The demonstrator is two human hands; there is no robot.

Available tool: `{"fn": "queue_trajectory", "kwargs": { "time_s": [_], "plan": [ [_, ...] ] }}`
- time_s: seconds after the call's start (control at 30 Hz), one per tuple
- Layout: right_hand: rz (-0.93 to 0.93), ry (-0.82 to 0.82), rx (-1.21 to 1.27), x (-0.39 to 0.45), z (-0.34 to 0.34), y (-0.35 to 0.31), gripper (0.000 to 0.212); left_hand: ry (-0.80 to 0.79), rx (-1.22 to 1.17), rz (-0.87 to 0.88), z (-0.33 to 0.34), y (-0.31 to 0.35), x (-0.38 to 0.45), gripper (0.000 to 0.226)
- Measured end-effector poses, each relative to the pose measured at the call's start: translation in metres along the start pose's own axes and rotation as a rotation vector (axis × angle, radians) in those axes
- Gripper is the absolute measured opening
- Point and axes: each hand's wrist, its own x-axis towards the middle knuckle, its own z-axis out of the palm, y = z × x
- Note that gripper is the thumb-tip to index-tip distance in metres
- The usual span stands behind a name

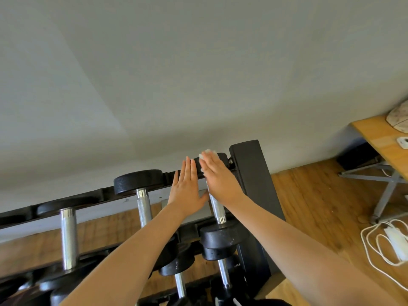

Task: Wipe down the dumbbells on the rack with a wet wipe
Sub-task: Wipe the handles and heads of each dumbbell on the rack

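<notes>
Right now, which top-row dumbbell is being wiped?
The rightmost dumbbell, beside the rack upright: the right hand presses the wet wipe onto its far head. The others are untouched.

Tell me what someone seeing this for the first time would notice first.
Two bare forearms reach up the middle: the right hand presses a white wet wipe with straight fingers against the far head of the rightmost dumbbell on the black rack, and the left hand lies flat beside it. More black dumbbells with chrome handles line the rack to the left, and a coiled white cable lies on the wood floor at right.
</notes>
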Motion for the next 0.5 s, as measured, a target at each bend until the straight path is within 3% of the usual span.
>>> {"fn": "queue_trajectory", "kwargs": {
  "time_s": [0.13, 0.3, 0.33, 0.43, 0.5],
  "plan": [
    [-0.098, -0.011, -0.012, 0.007, -0.002, 0.004, 0.048, 0.014, -0.007, 0.014, -0.002, -0.001, -0.001, 0.098],
    [0.235, 0.045, 0.038, -0.008, -0.007, 0.010, 0.046, -0.001, -0.029, 0.007, -0.004, 0.000, -0.002, 0.100],
    [0.232, 0.032, 0.048, -0.009, -0.005, 0.006, 0.048, -0.006, -0.035, 0.009, -0.003, 0.001, -0.002, 0.100],
    [-0.076, -0.083, 0.000, -0.006, 0.003, -0.002, 0.048, -0.003, -0.044, 0.023, -0.001, -0.002, -0.001, 0.101],
    [-0.188, -0.102, -0.063, -0.003, -0.003, -0.001, 0.047, 0.007, -0.058, 0.033, -0.001, -0.003, -0.001, 0.100]
  ]
}}
